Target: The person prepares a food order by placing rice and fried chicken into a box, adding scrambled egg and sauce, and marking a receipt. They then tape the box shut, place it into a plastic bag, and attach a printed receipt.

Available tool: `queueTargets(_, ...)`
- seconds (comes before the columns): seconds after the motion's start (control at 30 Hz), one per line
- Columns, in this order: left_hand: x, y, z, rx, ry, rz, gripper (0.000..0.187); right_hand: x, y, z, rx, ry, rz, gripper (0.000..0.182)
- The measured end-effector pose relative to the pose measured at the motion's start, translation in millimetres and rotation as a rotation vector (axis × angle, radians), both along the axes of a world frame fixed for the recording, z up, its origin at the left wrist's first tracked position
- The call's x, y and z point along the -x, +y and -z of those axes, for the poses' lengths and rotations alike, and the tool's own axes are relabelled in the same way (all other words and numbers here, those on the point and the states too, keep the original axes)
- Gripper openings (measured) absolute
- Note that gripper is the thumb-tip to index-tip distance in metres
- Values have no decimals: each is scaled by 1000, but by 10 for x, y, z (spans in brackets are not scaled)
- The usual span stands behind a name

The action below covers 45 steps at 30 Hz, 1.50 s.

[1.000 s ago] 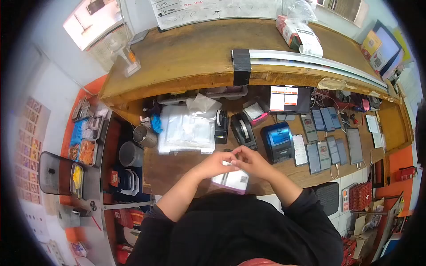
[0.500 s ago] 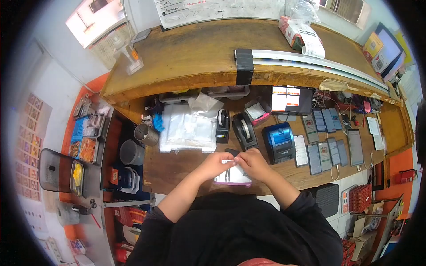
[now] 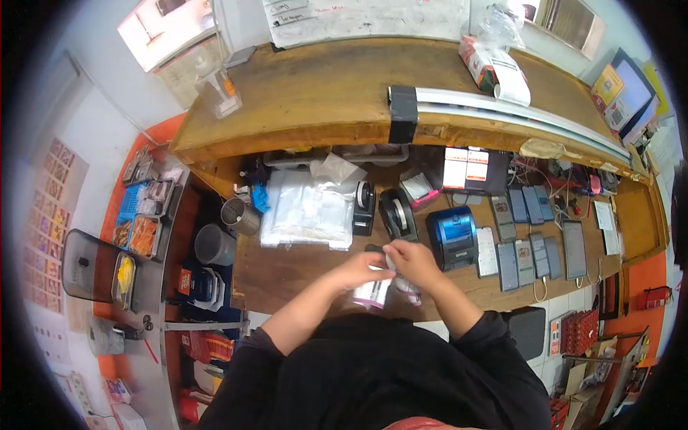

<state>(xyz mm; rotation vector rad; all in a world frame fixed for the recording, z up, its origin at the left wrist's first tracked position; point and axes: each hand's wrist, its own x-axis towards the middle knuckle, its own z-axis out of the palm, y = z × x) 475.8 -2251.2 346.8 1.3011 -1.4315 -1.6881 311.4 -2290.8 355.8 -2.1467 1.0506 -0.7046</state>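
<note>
My left hand (image 3: pixel 358 272) is closed on a white printed paper slip (image 3: pixel 373 292) with a pinkish lower edge, which hangs over the front of the desk. Close beside it, my right hand (image 3: pixel 417 264) pinches a second white slip (image 3: pixel 407 289), mostly hidden under the fingers. The two hands almost meet at the fingertips, and a gap shows between the slips lower down. Just beyond them stand a black tape dispenser (image 3: pixel 398 215) and a blue and black label printer (image 3: pixel 454 236).
Several phones (image 3: pixel 525 261) lie on the right of the desk, some on cables. Clear plastic bags (image 3: pixel 304 215) are stacked at the left by a perforated metal cup (image 3: pixel 240 215). Above, the wooden shelf (image 3: pixel 322 86) overhangs the desk's back. A side counter (image 3: pixel 161 287) runs along the left.
The paper, one flat white piece half a second ago, now shows as two parts with a gap between them. Both hands have shifted slightly right in view, as the camera view moved too.
</note>
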Motion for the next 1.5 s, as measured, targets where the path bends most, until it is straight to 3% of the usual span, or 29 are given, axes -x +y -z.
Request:
queueTargets(0.03,23,-12,116,47,-84,-51,26,-28,-14,6,-15,87,-9,20)
queueTargets(0.13,-115,-41,99,46,-73,-44,24,106,-164,-132,-169,-76,-235,19)
queueTargets(0.2,-262,-30,-129,-8,8,-110,19,280,-247,-155,-512,-66,-436,24)
queueTargets(0.23,-324,-45,-188,-12,-5,-146,16,393,-283,-249,-652,93,-459,30)
queueTargets(0.3,-439,-131,-196,24,79,-188,16,605,-447,-340,-634,197,-605,44)
queueTargets(0.37,-401,-241,-319,12,209,-274,16,777,-727,-439,-353,291,-510,46)
queueTargets(0.43,-245,-431,-291,113,337,-351,18,831,-936,-846,-410,7,-327,45)
queueTargets(0.5,40,-560,-651,166,232,-478,17,870,-1222,-1205,-225,37,-40,23)
queueTargets(0.57,303,-829,-452,413,210,-560,15,796,-1506,-1484,-168,-241,-14,20)
queueTargets(0.63,612,-1064,-248,303,639,-560,15,704,-1739,-1592,164,-32,194,22)
queueTargets(0.8,804,-934,-193,150,590,-498,24,337,-1745,-1412,816,63,435,21)
queueTargets(0.9,464,-674,131,150,528,-364,28,404,-1730,-1291,907,141,378,21)
queueTargets(0.97,193,-356,85,38,416,-482,28,484,-1718,-1226,885,150,305,18)
queueTargets(1.1,-400,127,256,-68,442,-626,27,561,-1662,-1295,913,90,126,17)
queueTargets(1.2,-645,409,332,-45,474,-741,26,510,-1572,-1398,743,170,244,16)
queueTargets(1.37,-808,954,274,28,535,-933,23,441,-1617,-1380,826,383,314,21)
queueTargets(1.5,-919,1389,507,24,451,-1089,19,660,-1960,-1183,856,322,219,30)
